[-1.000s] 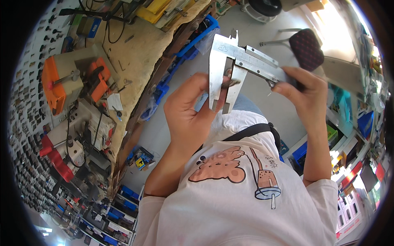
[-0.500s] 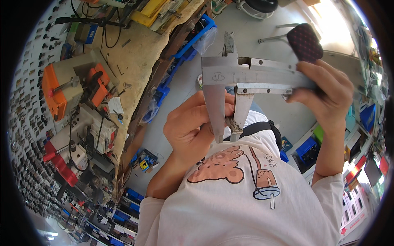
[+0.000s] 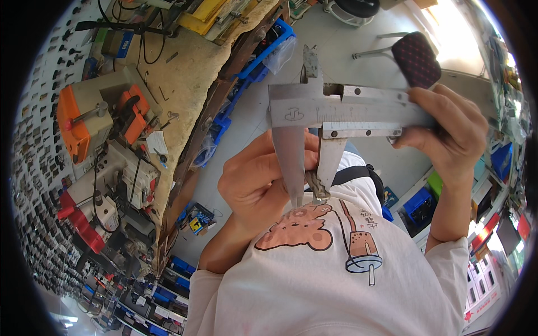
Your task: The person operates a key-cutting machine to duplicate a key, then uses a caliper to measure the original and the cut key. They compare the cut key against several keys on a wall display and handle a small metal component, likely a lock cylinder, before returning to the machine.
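The caliper (image 3: 353,109), its beam slanting down to the right a second ago, now lies almost level across the upper right of the frame and looks larger. Its long jaws reach lower, their tips now over the shirt's bear print (image 3: 297,227). The small metal piece (image 3: 318,185) at them sits lower too. The right hand (image 3: 451,126) has shifted rightward, the left hand (image 3: 249,179) downward.

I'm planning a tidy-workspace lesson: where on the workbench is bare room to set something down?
On the workbench, a bare patch lies between the L-shaped rod and the ragged edge, below the yellow object. It is crowded around the orange machine and the red machine.
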The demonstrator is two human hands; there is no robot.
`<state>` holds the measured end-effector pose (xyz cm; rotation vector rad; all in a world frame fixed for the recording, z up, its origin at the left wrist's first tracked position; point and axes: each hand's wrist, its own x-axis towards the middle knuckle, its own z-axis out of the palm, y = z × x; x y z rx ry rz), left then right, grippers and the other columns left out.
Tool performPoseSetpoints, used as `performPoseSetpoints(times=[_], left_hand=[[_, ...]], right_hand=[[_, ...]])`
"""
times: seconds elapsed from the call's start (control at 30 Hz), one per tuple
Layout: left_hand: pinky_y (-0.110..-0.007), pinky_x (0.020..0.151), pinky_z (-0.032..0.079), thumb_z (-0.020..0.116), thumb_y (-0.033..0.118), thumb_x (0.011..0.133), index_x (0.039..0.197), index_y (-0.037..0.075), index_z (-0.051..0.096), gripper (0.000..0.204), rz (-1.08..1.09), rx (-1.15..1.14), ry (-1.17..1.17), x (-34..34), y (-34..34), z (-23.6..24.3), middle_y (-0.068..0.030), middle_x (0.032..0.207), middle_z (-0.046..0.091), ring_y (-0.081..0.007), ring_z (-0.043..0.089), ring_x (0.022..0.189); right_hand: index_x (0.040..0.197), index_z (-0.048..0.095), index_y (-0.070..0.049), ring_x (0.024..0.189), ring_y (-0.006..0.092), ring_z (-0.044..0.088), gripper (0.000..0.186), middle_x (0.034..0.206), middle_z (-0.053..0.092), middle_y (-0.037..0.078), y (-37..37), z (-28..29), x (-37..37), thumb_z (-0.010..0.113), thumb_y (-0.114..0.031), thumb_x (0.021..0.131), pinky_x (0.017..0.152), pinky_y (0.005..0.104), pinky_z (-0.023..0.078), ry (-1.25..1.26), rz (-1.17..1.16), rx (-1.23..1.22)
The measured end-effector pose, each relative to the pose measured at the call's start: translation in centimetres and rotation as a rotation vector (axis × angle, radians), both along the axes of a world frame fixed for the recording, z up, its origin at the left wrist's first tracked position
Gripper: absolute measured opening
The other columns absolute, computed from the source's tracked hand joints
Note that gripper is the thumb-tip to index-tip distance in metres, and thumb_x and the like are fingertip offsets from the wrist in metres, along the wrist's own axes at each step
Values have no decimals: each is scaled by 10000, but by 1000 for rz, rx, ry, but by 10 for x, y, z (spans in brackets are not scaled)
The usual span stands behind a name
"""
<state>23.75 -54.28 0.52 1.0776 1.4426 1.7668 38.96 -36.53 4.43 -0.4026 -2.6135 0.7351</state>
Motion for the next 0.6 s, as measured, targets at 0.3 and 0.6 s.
performPoseSetpoints(times=[0.3, 0.6], left_hand=[[-281, 600, 465, 560, -151, 571, 744, -73, 591, 192, 5, 27, -45, 1, -2, 0, -206, 786, 589, -258, 585, 695], [-410, 678, 499, 587, 47, 741, 821, -42, 546, 127, -42, -10, 58, -2, -5, 0, -214, 791, 600, -298, 606, 746]], right_hand=[[771, 587, 43, 454, 117, 446, 514, 536, 457, 51, -2, 5, 0, 688, -377, 491, 395, 233, 285, -2, 4, 9], [767, 591, 36, 449, 112, 443, 515, 541, 459, 44, -2, 7, 2, 695, -363, 457, 398, 231, 285, -11, -3, 16]])
